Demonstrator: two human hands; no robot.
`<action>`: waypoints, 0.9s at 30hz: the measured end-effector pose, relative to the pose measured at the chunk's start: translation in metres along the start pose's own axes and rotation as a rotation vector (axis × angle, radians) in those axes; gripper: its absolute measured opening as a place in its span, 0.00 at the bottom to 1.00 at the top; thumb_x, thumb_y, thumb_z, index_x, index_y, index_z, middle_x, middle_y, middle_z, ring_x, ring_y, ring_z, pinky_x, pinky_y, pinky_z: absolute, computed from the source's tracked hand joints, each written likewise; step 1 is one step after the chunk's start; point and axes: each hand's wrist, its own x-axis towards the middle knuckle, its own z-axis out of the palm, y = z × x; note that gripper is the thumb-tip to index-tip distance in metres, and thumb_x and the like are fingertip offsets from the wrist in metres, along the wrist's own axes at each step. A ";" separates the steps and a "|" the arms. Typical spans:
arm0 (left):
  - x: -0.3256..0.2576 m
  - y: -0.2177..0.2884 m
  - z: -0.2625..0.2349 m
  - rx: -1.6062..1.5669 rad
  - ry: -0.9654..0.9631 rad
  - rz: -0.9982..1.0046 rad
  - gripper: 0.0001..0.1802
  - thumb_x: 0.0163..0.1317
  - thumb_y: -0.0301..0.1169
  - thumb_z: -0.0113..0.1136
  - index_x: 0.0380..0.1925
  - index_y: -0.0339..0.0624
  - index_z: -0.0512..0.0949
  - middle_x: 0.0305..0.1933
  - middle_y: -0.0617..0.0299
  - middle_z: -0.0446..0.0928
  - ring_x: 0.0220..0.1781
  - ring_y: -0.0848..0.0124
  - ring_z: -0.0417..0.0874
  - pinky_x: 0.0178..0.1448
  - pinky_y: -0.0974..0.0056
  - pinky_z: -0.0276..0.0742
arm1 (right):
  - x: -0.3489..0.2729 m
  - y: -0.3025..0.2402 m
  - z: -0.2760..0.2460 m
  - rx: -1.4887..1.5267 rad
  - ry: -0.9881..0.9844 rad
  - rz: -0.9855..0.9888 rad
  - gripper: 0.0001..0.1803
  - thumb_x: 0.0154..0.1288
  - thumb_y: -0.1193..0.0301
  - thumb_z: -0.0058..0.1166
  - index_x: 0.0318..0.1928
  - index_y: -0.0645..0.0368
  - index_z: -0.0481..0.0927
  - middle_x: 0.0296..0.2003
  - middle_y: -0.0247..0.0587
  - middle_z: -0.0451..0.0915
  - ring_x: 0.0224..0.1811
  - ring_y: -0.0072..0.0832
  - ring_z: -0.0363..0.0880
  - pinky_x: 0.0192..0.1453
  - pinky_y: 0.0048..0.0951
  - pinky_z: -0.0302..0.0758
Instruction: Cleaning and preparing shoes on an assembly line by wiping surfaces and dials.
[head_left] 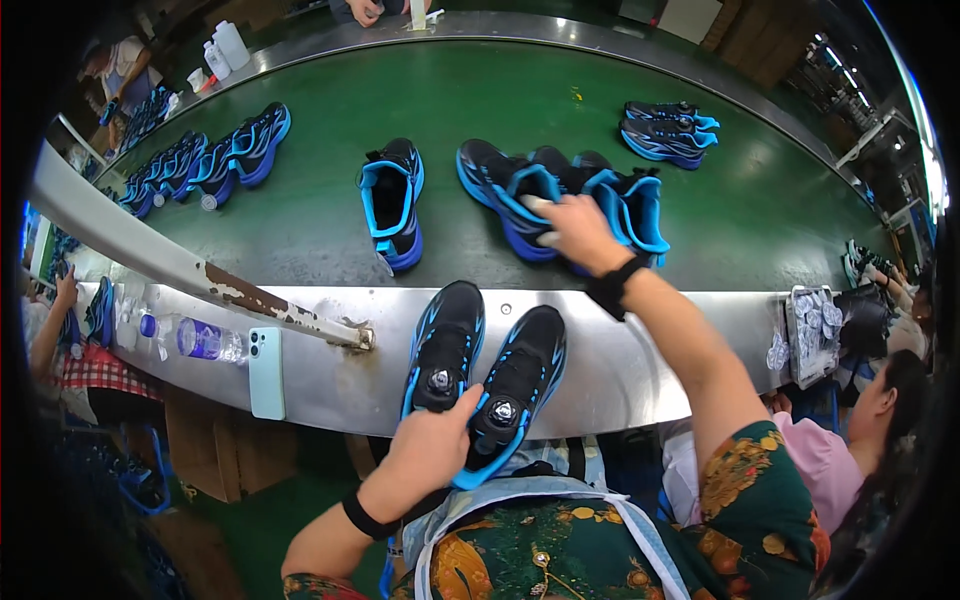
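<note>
Two black sneakers with blue trim, a left one (440,345) and a right one (525,365), lie side by side on the metal ledge, toes pointing away. My left hand (430,445) is closed round the heel end of the left one, its thumb between the two shoes. Across the green belt, my right hand (585,235) grips the heel of another sneaker (497,180), with pale coverings on the fingertips. Several more sneakers (640,205) stand close beside it, partly hidden by that hand. To the left, a single sneaker (390,205) stands upright.
Rows of sneakers (215,165) stand on the belt (330,110) at left; a pair (670,135) lies far right. A painted metal post (180,240) crosses the left side. On the ledge are a phone (266,373), bottles (205,340) and a tray (812,335). Co-workers sit at both sides.
</note>
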 end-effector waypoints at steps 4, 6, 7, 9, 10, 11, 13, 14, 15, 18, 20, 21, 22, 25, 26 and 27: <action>0.023 -0.008 -0.005 0.088 0.009 0.052 0.24 0.52 0.24 0.57 0.53 0.49 0.74 0.29 0.45 0.80 0.30 0.45 0.82 0.35 0.48 0.78 | -0.041 0.071 -0.009 -0.074 0.088 0.109 0.29 0.50 0.65 0.68 0.56 0.48 0.77 0.34 0.41 0.82 0.44 0.41 0.76 0.46 0.40 0.65; 0.031 -0.013 0.011 0.132 0.215 0.153 0.18 0.52 0.23 0.55 0.45 0.50 0.75 0.23 0.48 0.79 0.27 0.47 0.82 0.32 0.47 0.77 | -0.056 0.093 -0.004 -0.127 0.115 0.173 0.28 0.50 0.65 0.68 0.54 0.49 0.77 0.34 0.41 0.82 0.43 0.41 0.76 0.47 0.41 0.65; 0.039 -0.016 0.007 0.112 0.111 0.047 0.16 0.53 0.24 0.55 0.43 0.51 0.75 0.26 0.47 0.79 0.29 0.45 0.82 0.34 0.47 0.77 | -0.063 0.097 -0.001 -0.094 0.131 0.238 0.27 0.50 0.65 0.68 0.54 0.51 0.78 0.34 0.41 0.82 0.42 0.42 0.76 0.47 0.40 0.65; 0.070 -0.019 -0.017 0.072 0.101 0.019 0.23 0.50 0.22 0.58 0.48 0.55 0.76 0.27 0.45 0.79 0.35 0.45 0.82 0.39 0.45 0.76 | -0.072 0.108 0.006 0.014 0.210 0.284 0.27 0.51 0.66 0.68 0.52 0.56 0.77 0.33 0.45 0.82 0.41 0.47 0.74 0.44 0.44 0.69; 0.092 -0.021 -0.025 0.060 0.170 0.054 0.22 0.51 0.22 0.57 0.47 0.55 0.76 0.27 0.44 0.79 0.35 0.44 0.82 0.39 0.45 0.76 | -0.075 0.112 0.008 0.062 0.214 0.316 0.26 0.52 0.66 0.68 0.52 0.57 0.76 0.33 0.46 0.81 0.40 0.48 0.74 0.43 0.45 0.70; 0.123 -0.023 -0.030 0.054 0.241 0.075 0.21 0.51 0.22 0.57 0.47 0.54 0.76 0.28 0.43 0.79 0.35 0.43 0.82 0.38 0.44 0.75 | -0.075 0.115 0.009 0.057 0.202 0.303 0.26 0.52 0.66 0.68 0.51 0.59 0.75 0.32 0.49 0.81 0.39 0.50 0.74 0.43 0.46 0.71; 0.191 -0.026 -0.038 0.064 0.402 0.087 0.19 0.52 0.22 0.56 0.46 0.52 0.76 0.30 0.41 0.79 0.36 0.42 0.81 0.39 0.44 0.75 | -0.066 0.105 0.005 0.063 0.152 0.277 0.25 0.53 0.67 0.67 0.50 0.60 0.75 0.33 0.48 0.81 0.40 0.49 0.74 0.44 0.46 0.71; 0.228 -0.030 -0.042 0.075 0.488 0.084 0.19 0.53 0.23 0.55 0.46 0.51 0.76 0.31 0.41 0.79 0.37 0.42 0.82 0.41 0.44 0.76 | -0.062 0.102 0.009 0.071 0.137 0.249 0.25 0.53 0.67 0.66 0.50 0.60 0.75 0.34 0.47 0.81 0.41 0.48 0.74 0.44 0.46 0.70; 0.263 -0.031 -0.050 0.113 0.520 0.040 0.18 0.53 0.23 0.55 0.46 0.50 0.76 0.31 0.41 0.80 0.37 0.42 0.82 0.42 0.44 0.76 | -0.058 0.094 0.010 0.034 0.120 0.237 0.24 0.53 0.68 0.66 0.51 0.59 0.75 0.37 0.45 0.81 0.43 0.46 0.75 0.45 0.46 0.69; 0.362 -0.038 -0.073 0.168 0.624 -0.017 0.15 0.56 0.26 0.54 0.45 0.47 0.77 0.34 0.41 0.81 0.41 0.44 0.82 0.45 0.44 0.77 | -0.060 0.099 0.020 0.029 0.138 0.265 0.25 0.53 0.68 0.66 0.53 0.57 0.75 0.38 0.43 0.81 0.44 0.42 0.75 0.44 0.44 0.67; 0.411 -0.065 -0.090 0.250 0.669 -0.094 0.14 0.57 0.27 0.53 0.44 0.46 0.77 0.37 0.42 0.81 0.43 0.44 0.83 0.46 0.44 0.77 | -0.055 0.093 0.024 0.037 0.127 0.264 0.24 0.53 0.68 0.66 0.52 0.58 0.76 0.37 0.43 0.81 0.44 0.42 0.75 0.45 0.42 0.66; 0.426 -0.078 -0.100 0.271 0.690 -0.139 0.14 0.58 0.27 0.52 0.44 0.45 0.77 0.38 0.43 0.81 0.44 0.44 0.82 0.47 0.44 0.77 | -0.051 0.091 0.027 0.061 0.141 0.239 0.24 0.54 0.69 0.65 0.52 0.58 0.76 0.37 0.42 0.81 0.44 0.41 0.75 0.46 0.42 0.66; 0.435 -0.088 -0.106 0.292 0.710 -0.184 0.13 0.58 0.27 0.52 0.44 0.43 0.77 0.39 0.44 0.81 0.45 0.44 0.82 0.47 0.45 0.77 | -0.049 0.091 0.028 0.086 0.154 0.216 0.24 0.54 0.69 0.65 0.52 0.58 0.76 0.37 0.42 0.81 0.44 0.40 0.74 0.46 0.41 0.65; 0.410 -0.074 -0.110 0.387 0.963 0.001 0.17 0.57 0.33 0.59 0.48 0.44 0.76 0.40 0.51 0.81 0.44 0.50 0.81 0.49 0.48 0.74 | -0.048 0.091 0.019 0.101 0.123 0.225 0.24 0.54 0.70 0.65 0.52 0.58 0.75 0.38 0.41 0.80 0.44 0.39 0.74 0.46 0.41 0.65; 0.386 -0.056 -0.105 0.340 1.025 0.084 0.18 0.57 0.35 0.61 0.47 0.44 0.76 0.39 0.54 0.81 0.44 0.51 0.80 0.49 0.50 0.72 | -0.052 0.095 0.017 0.089 0.135 0.236 0.24 0.54 0.71 0.64 0.52 0.57 0.75 0.38 0.41 0.80 0.44 0.40 0.74 0.46 0.41 0.64; 0.360 -0.051 -0.097 0.309 1.066 0.119 0.17 0.56 0.35 0.62 0.46 0.44 0.76 0.38 0.56 0.80 0.44 0.53 0.79 0.49 0.51 0.71 | -0.055 0.099 0.019 0.094 0.148 0.241 0.24 0.54 0.70 0.64 0.53 0.57 0.75 0.38 0.40 0.80 0.44 0.39 0.74 0.46 0.41 0.64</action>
